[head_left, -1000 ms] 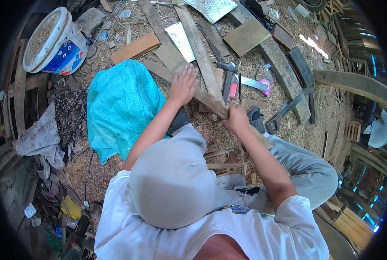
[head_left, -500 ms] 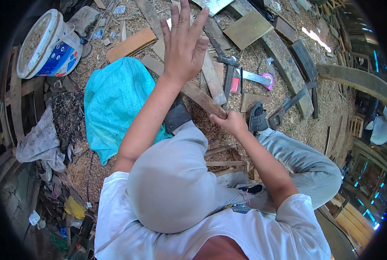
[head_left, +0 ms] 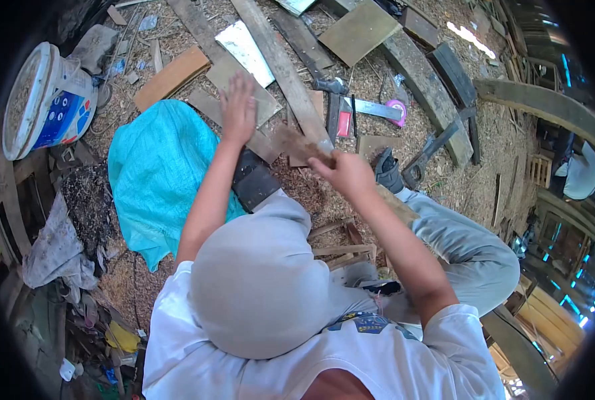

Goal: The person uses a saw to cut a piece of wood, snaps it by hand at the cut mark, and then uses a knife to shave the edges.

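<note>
My right hand (head_left: 352, 175) is closed around a narrow wooden strip (head_left: 300, 143). The strip's far end is smeared by motion, and a pale length of wood (head_left: 399, 205) shows past the hand beside my forearm. Farther left, my left hand (head_left: 239, 110) is stretched out with its fingers extended, slightly blurred. It overlaps a flat board (head_left: 257, 97) on the ground in this view. A hammer (head_left: 331, 87), a red-marked tool (head_left: 343, 123) and a metal blade with a pink end (head_left: 381, 112) lie beyond my right hand.
A turquoise sack (head_left: 164, 180) lies left of my left forearm, with a white bucket (head_left: 71, 110) behind it. A handsaw (head_left: 414, 170) rests near my right foot. Boards, an orange-brown plank (head_left: 172, 79) and a thick curved beam (head_left: 421, 80) lie on shavings-covered ground.
My left hand has come down from its raised position, toward my body and left. The strip in my right hand has shifted rightward, with wood now showing past the hand. The view has shifted slightly.
</note>
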Demonstrator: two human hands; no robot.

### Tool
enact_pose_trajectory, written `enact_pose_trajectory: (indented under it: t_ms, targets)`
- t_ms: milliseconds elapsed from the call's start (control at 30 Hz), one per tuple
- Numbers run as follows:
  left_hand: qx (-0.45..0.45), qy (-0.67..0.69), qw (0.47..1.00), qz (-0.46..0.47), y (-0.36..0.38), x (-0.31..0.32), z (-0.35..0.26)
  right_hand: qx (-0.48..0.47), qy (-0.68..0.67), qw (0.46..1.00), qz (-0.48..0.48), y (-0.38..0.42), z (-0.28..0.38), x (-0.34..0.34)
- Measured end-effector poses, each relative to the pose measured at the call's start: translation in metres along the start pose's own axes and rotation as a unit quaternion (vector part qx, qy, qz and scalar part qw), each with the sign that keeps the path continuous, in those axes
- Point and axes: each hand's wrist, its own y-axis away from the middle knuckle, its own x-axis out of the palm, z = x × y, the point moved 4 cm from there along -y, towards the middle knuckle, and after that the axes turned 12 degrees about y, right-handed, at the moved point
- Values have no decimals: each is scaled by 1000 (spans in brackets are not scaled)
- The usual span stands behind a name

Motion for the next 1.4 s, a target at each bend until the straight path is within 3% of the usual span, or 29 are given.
enact_pose_trajectory:
  t_ms: [67,133,167,200,267,333,400,467,533,600,733,800,867,933,967,1133,1167,1400]
  targets:
    - [-3,-34,999,-26,2,-24,-8,0,-12,1000,-3,-4,-22,17]
    - [-30,69,994,75,12,-34,-18,27,-39,997,-66,-9,-35,22]
    - [26,64,991,114,14,-35,-29,31,-61,997,-42,-12,-37,24]
    - [24,58,992,113,17,-40,-36,26,-63,997,-41,-16,-40,31]
    - [101,54,925,363,34,-29,-54,-39,-152,976,-148,-28,-41,41]
    - [143,45,922,356,43,-30,-55,-52,-166,976,-134,-41,-36,39]
    - [192,-7,905,379,44,-29,-51,-130,-349,903,-214,-49,-18,15]
    - [190,-24,897,399,40,-25,-51,-138,-350,894,-243,-50,-15,3]
    - [191,-43,889,415,35,-23,-54,-110,-261,923,-260,-49,-18,-3]
    - [179,-107,841,498,33,-16,-54,-120,-271,921,-252,-40,-23,-6]
    - [247,-69,869,422,21,-48,-81,-133,-318,914,-212,-32,-40,-18]
    - [175,7,924,339,-1,-93,-117,-148,-300,907,-255,-21,-42,-52]
    - [190,15,942,277,-14,-130,-149,-174,-365,881,-243,-6,-38,-94]
    - [148,101,961,212,-29,-170,-185,-212,-386,855,-272,8,-32,-135]
    - [193,119,961,158,-33,-183,-205,-234,-362,850,-303,23,-27,-161]
    - [251,201,939,121,-50,-229,-315,-337,-255,807,-413,146,-15,-276]
    - [279,189,933,124,-52,-235,-336,-373,-246,774,-448,164,-17,-287]
    - [414,126,888,154,-48,-271,-479,-425,-143,696,-560,298,-52,-332]
